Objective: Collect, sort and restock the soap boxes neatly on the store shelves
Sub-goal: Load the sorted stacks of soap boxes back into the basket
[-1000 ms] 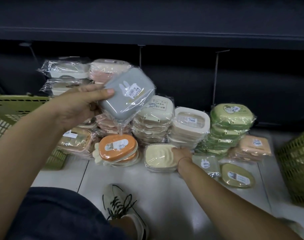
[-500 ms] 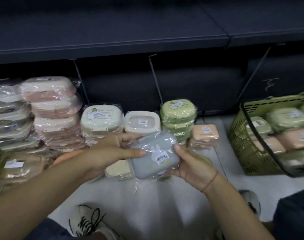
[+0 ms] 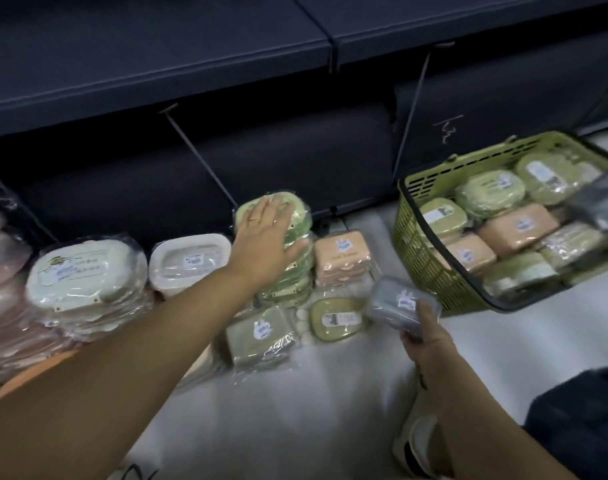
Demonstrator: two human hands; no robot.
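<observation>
My right hand (image 3: 425,344) holds a grey wrapped soap box (image 3: 401,303) low over the floor, left of the basket. My left hand (image 3: 266,239) lies flat with straight fingers on top of a stack of green soap boxes (image 3: 292,271). Beside that stack stand peach boxes (image 3: 342,256), a white box (image 3: 188,261), a pale green stack (image 3: 88,275) and pink stacks (image 3: 1,271) at the far left. Two olive boxes, one rectangular (image 3: 261,332) and one oval (image 3: 335,320), lie flat on the floor in front.
A green basket (image 3: 423,271) full of green, peach and grey soap boxes sits at the right. Dark empty shelves (image 3: 157,64) with thin wire dividers run along the back. My shoe (image 3: 416,448) and dark-clad knee (image 3: 579,420) are at the lower right.
The grey box went from both hands to my right hand alone, which carried it right and down. My left hand let go and reached onto the green stack. The view swung right.
</observation>
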